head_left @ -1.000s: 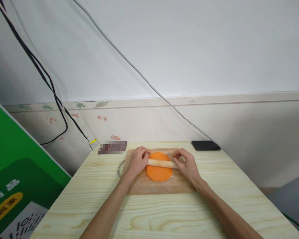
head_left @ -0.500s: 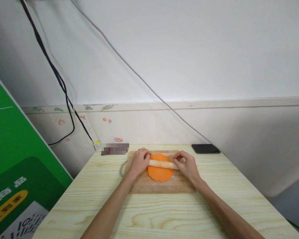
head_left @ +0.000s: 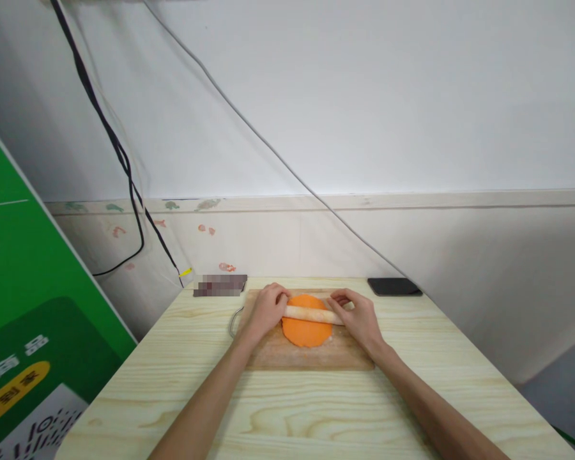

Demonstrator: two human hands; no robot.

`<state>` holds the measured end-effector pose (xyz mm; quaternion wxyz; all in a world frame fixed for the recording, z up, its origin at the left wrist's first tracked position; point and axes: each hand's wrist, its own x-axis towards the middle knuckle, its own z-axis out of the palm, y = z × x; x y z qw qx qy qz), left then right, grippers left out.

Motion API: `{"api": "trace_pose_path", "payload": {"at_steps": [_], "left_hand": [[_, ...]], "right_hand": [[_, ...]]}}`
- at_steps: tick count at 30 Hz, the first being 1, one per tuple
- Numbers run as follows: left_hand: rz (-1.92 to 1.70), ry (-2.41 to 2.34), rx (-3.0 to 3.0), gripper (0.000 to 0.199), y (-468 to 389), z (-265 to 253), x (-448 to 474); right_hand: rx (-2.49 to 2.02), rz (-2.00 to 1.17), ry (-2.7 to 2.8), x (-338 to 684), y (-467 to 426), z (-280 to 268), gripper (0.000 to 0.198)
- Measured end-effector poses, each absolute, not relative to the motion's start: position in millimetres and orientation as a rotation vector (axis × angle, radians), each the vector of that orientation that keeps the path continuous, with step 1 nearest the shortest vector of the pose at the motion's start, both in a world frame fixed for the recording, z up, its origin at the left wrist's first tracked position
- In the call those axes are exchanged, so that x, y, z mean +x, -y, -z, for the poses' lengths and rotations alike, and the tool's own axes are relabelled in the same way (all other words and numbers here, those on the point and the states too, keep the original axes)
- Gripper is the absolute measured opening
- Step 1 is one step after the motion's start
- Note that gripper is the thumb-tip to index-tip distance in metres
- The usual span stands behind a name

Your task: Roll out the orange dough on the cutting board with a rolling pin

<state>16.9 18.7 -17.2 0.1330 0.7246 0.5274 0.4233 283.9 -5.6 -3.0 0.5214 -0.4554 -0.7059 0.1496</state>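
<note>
Plainly seen from the head camera: two bare hands at work over a flat rectangular brown wooden board (head_left: 306,361), which lies on a pale yellow wood-grained table (head_left: 306,412).

Left hand (head_left: 267,306): fingers bent, close together, over the left end of a slim, pale wooden rolling pin (head_left: 309,314). Right hand (head_left: 361,317): over the pin's other end, index finger arched towards the thumb, small gap inside the curve. Pin ends hidden under both hands; cannot tell whether the fingers clamp the wood or the palms only press it.

Between the two sets of fingers, a flat, roughly round bright orange sheet of dough-like material (head_left: 306,335), on the board. Pin lies across it, slightly tilted, right end nearer the wearer; orange shows on both sides.

Left of the left fingers, at the board's edge: a curved silvery metal handle (head_left: 230,324). Beyond those fingers, further left, a dark blurred-out rectangular slab (head_left: 219,285). Beyond the right fingers, to their right: a black, glossy phone-like slab (head_left: 394,287), lying flat.
</note>
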Motion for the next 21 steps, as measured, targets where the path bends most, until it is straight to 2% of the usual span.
{"api": "trace_pose_path", "payload": {"at_steps": [7, 12, 16, 21], "left_hand": [[-1.192, -1.554, 2.111, 0.029, -17, 14, 15], [-1.164, -1.573, 2.130, 0.030, -15, 11, 16], [-1.058, -1.619, 2.201, 0.031, -11, 6, 15], [-0.696, -1.825, 2.407, 0.036, 0, -4, 12]], "right_hand": [[-1.084, -0.342, 1.710, 284, 5, 3, 0.011], [-1.112, -0.343, 1.752, 283, 4, 6, 0.015], [-1.159, -0.264, 1.871, 283, 5, 5, 0.025], [-1.369, 0.008, 2.114, 282, 4, 3, 0.045]]}}
